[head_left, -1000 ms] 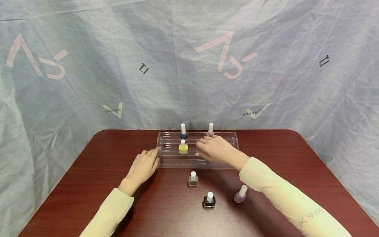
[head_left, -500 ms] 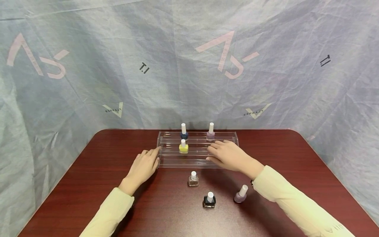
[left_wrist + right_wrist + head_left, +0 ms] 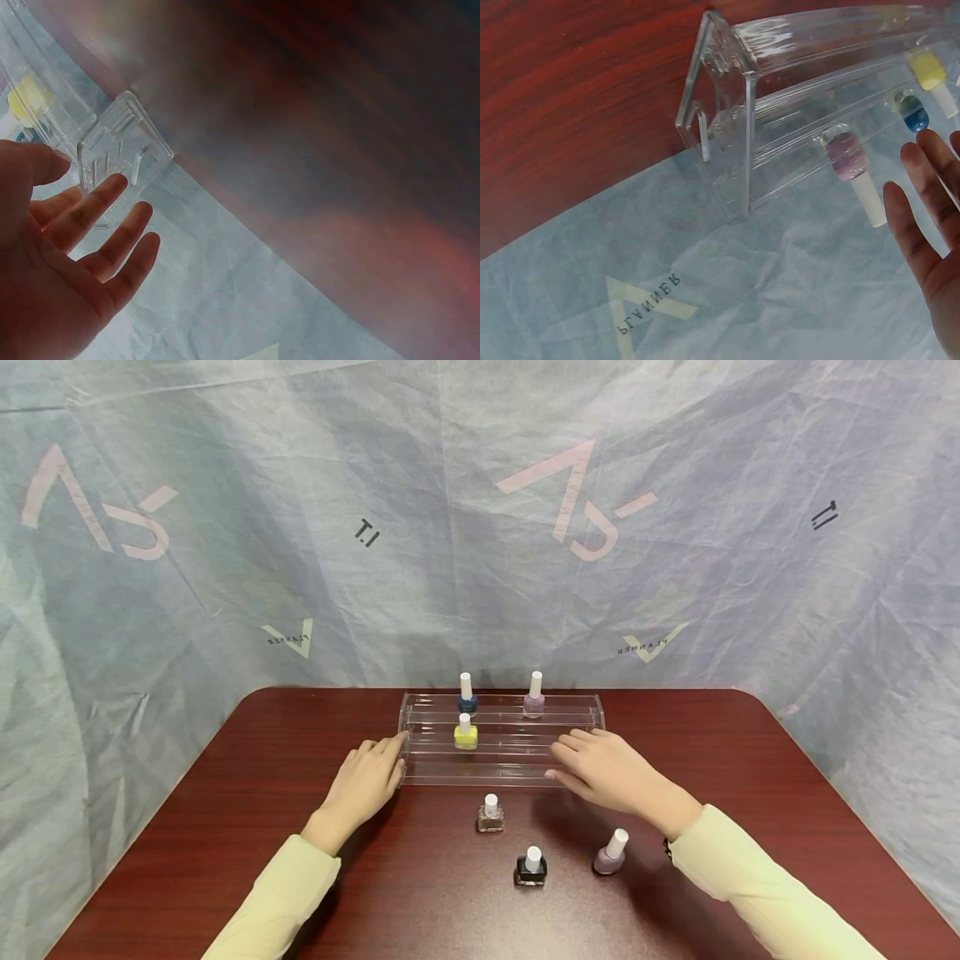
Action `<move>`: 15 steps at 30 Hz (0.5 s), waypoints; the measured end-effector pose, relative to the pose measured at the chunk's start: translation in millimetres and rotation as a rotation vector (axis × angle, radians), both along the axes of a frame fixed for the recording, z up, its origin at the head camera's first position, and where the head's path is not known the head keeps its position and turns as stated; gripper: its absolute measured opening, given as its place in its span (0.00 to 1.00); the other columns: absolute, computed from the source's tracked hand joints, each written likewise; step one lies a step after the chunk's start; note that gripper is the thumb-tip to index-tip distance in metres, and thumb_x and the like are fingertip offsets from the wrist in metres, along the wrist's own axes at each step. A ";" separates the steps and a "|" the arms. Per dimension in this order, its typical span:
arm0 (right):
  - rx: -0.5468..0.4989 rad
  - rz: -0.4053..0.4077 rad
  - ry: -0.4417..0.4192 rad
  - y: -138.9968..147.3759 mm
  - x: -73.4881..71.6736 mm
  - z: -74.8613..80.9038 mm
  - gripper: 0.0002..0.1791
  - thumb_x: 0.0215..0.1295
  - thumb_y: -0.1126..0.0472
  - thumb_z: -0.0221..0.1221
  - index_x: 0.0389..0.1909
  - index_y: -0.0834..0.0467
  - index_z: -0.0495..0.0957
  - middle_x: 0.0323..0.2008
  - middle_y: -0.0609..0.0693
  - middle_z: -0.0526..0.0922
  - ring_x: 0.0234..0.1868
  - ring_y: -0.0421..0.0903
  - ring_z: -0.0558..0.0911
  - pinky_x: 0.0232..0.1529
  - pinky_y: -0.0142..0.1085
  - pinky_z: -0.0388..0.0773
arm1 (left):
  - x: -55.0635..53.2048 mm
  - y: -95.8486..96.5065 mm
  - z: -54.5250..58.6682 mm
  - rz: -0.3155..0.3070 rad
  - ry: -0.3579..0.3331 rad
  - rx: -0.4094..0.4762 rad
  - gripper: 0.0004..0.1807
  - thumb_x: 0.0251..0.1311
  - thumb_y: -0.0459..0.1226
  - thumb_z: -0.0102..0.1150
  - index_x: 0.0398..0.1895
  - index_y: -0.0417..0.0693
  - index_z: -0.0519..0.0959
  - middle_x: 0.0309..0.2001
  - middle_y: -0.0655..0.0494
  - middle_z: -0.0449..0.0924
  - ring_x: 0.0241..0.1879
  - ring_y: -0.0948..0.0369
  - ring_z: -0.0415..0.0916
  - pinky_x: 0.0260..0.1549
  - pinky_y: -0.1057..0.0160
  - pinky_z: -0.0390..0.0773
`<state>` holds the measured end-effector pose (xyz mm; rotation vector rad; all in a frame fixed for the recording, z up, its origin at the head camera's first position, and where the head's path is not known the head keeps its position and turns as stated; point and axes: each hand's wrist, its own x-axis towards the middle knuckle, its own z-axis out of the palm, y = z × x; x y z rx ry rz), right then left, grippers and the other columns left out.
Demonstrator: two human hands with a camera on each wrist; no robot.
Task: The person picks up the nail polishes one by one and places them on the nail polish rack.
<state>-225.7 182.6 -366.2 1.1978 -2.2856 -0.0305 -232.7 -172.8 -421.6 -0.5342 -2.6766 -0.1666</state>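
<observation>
A clear stepped acrylic rack point(image 3: 510, 768) stands toward the back of the table. My left hand point(image 3: 365, 779) rests at its left end, fingers spread and relaxed against the side panel in the left wrist view. Over the rack's right front part, my right hand point(image 3: 603, 768) holds nothing, its fingers loosely extended. On the top tier sit a blue nail polish bottle point(image 3: 467, 704) and a lilac nail polish bottle point(image 3: 534, 704). One tier lower is a yellow nail polish bottle point(image 3: 466, 737). All have white caps.
In front of the rack, on the dark red wooden table point(image 3: 420, 893), stand a brownish nail polish bottle point(image 3: 491, 817), a black one point(image 3: 531, 869) and a mauve nail polish bottle point(image 3: 610, 856). A grey printed cloth point(image 3: 450, 568) hangs behind the table.
My right hand has drawn back from the lilac bottle on the top tier, moving right and toward me, so that bottle now shows fully. My left hand has stayed put.
</observation>
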 end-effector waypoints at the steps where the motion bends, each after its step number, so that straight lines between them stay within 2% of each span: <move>1: -0.005 0.000 0.001 1.6 1.1 -0.6 0.12 0.57 0.49 0.58 0.25 0.51 0.68 0.20 0.41 0.67 0.24 0.41 0.70 0.26 0.33 0.68 | 0.1 0.0 0.0 0.000 -0.002 0.000 0.24 0.62 0.39 0.51 0.61 0.46 0.68 0.51 0.50 0.78 0.45 0.48 0.74 0.40 0.51 0.73; 9: -0.033 0.002 -0.008 12.3 11.3 -2.0 0.10 0.60 0.49 0.56 0.30 0.52 0.73 0.24 0.41 0.71 0.27 0.40 0.74 0.29 0.34 0.71 | 0.0 0.1 -0.3 -0.004 0.018 0.004 0.23 0.61 0.39 0.52 0.60 0.45 0.68 0.50 0.50 0.78 0.44 0.49 0.75 0.39 0.52 0.74; 15: -0.061 0.007 -0.005 19.9 18.7 -4.3 0.11 0.60 0.48 0.55 0.30 0.52 0.74 0.24 0.40 0.72 0.25 0.38 0.72 0.26 0.31 0.68 | -0.9 -0.9 -1.8 -0.012 0.036 0.009 0.23 0.61 0.39 0.52 0.60 0.46 0.69 0.49 0.50 0.79 0.43 0.49 0.75 0.38 0.52 0.74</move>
